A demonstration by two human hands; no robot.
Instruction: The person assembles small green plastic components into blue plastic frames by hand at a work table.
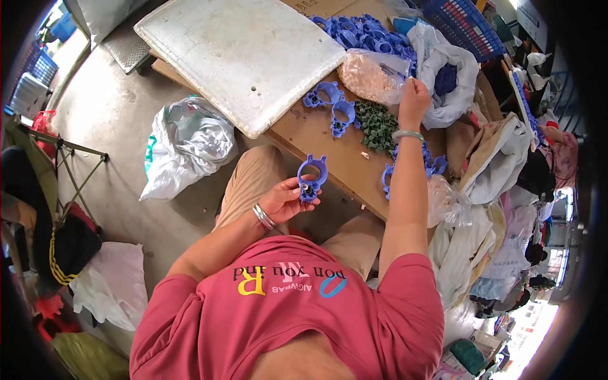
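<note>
My left hand (283, 199) is closed around a blue plastic ring-shaped part (312, 174), held up in front of my lap. Small dark and metallic bits sit in the lower end of that part. Over the table, my right hand (415, 101) has its fingers curled together at the edge of a clear plastic bag (373, 75) full of small peach-coloured pieces. Whatever its fingertips pinch is too small to make out. Beside the bag lies a pile of small dark green pieces (378, 126). Two more blue ring parts (342, 113) rest left of the pile.
A large white board (244, 57) covers the left of the brown table (304, 136). Many blue parts (373, 35) are heaped at the back, near a white sack (459, 69) and a blue crate (465, 25). On the floor at left stands a silvery-white bag (190, 149).
</note>
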